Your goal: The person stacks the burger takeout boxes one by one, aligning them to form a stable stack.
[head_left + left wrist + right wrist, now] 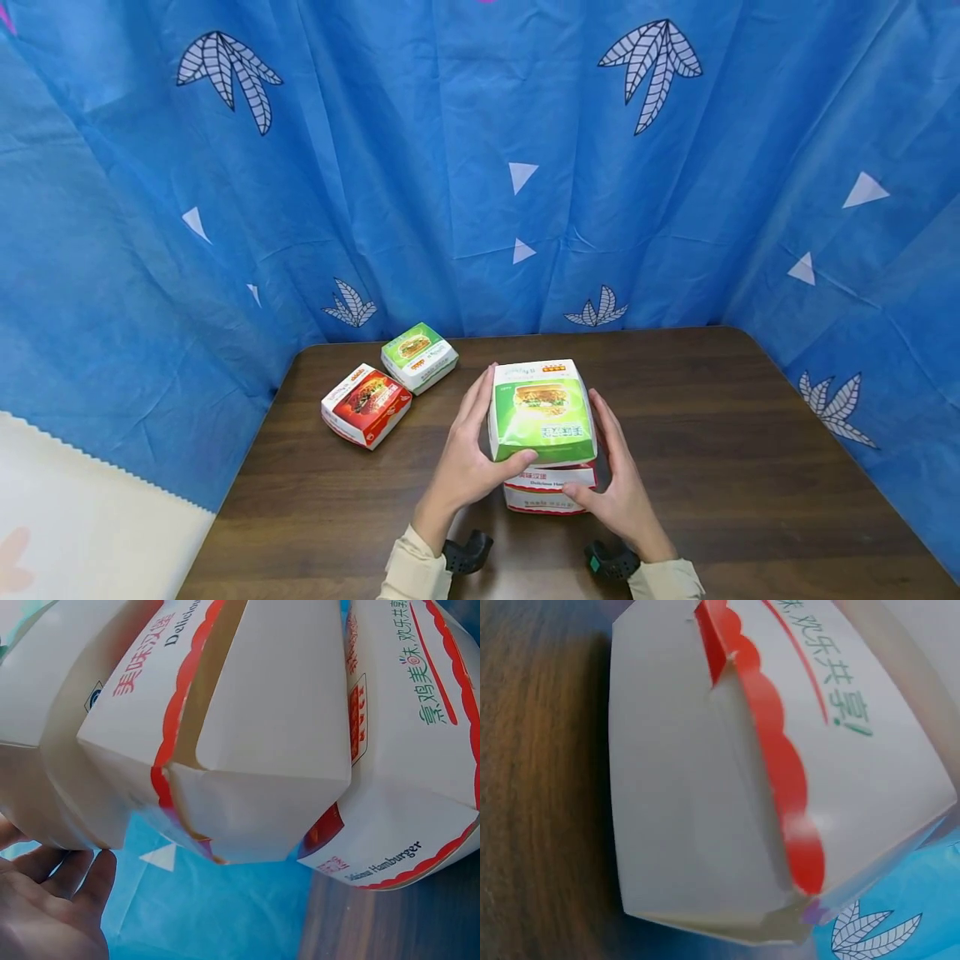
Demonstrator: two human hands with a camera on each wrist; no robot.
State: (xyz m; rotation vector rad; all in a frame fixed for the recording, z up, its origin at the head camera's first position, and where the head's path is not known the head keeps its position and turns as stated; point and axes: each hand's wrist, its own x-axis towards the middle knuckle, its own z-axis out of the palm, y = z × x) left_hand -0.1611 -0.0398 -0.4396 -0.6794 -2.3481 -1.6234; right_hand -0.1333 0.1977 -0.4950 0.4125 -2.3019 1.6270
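Observation:
A green-and-white burger box (543,412) is at the top of a stack in the head view. My left hand (470,458) grips it, fingers along its left side and thumb at the front corner. My right hand (624,492) is at the stack's right side, fingers straight beside the green box and thumb by the front of the red-and-white burger box (551,478) below. Three boxes show in the left wrist view: the held one, a middle box (270,697), and a lowest box (409,795) on the table. No right-hand fingers appear in the right wrist view, only the lowest box (690,795) up close.
On the brown wooden table (697,433), a red burger box (367,406) and another green burger box (419,357) stand side by side at the back left. A blue curtain (465,167) hangs behind the table and along both sides.

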